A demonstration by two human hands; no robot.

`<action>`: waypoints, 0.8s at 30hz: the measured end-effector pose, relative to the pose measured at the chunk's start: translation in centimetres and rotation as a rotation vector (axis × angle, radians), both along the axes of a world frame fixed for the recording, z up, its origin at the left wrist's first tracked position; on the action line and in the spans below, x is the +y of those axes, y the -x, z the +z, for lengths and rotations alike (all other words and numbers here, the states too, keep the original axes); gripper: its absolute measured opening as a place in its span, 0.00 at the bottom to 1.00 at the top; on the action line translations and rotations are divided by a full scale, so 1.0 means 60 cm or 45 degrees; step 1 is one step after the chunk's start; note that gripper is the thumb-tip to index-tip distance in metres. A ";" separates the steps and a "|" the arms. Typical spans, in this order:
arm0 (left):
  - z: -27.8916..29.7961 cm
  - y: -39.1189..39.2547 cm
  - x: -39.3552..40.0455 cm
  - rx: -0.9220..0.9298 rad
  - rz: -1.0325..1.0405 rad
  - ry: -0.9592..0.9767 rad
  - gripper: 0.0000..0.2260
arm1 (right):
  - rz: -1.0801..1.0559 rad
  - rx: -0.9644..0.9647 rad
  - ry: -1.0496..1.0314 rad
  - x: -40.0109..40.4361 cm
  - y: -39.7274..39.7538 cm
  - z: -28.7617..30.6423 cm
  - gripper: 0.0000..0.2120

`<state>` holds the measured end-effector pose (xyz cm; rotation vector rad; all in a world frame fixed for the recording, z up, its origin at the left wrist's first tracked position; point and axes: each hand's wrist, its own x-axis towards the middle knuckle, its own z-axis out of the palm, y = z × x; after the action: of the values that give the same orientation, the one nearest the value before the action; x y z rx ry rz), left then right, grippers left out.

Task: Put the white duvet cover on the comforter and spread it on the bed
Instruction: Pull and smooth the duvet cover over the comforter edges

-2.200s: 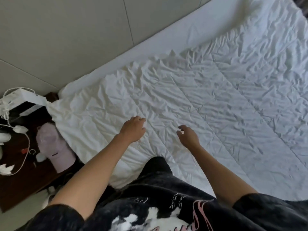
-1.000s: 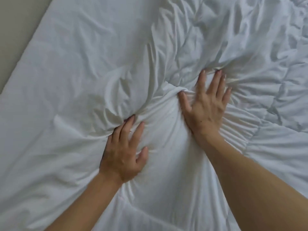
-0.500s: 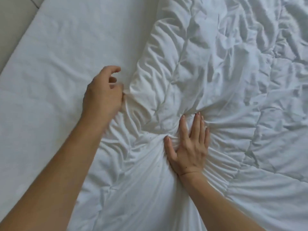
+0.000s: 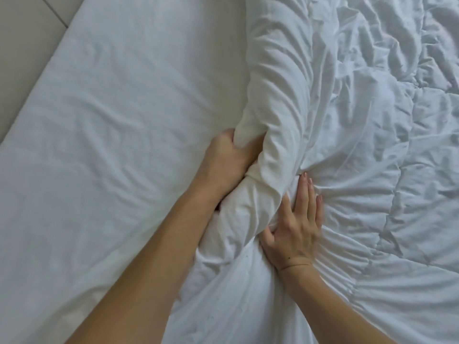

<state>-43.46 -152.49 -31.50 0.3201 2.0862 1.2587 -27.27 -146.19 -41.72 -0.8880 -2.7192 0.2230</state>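
the left hand (image 4: 224,162), loose half a second ago, now grips the bunched edge of the white quilted comforter (image 4: 273,115) at frame centre; the right hand (image 4: 296,227) presses flat, fingers together, so gathering continues.

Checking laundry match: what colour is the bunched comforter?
White, with stitched quilting lines, the comforter shows best in the head view.
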 end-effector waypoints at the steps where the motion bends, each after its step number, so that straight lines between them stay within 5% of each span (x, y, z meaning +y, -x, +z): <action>1: 0.006 0.011 -0.010 0.164 0.084 0.026 0.14 | -0.002 0.009 0.006 0.000 0.001 0.001 0.29; 4: 0.038 0.077 -0.053 0.858 0.352 0.258 0.15 | -0.023 0.018 0.023 -0.002 0.003 0.005 0.30; 7: 0.049 0.140 -0.107 1.089 0.517 0.632 0.15 | -0.019 0.024 0.020 -0.004 0.003 0.008 0.29; 12: -0.048 0.132 -0.121 0.786 0.331 0.928 0.19 | -0.017 0.048 0.026 -0.007 0.005 0.004 0.29; 19: -0.017 0.239 -0.035 0.244 0.498 0.294 0.29 | 0.003 0.047 0.039 -0.005 0.002 -0.002 0.29; 24: -0.008 0.304 0.053 0.358 0.216 0.442 0.29 | 0.009 -0.011 0.044 -0.001 0.004 -0.008 0.29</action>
<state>-61.68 -149.32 -31.96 0.1725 2.5697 0.9597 -27.50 -146.22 -42.18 -0.8906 -2.7348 0.2687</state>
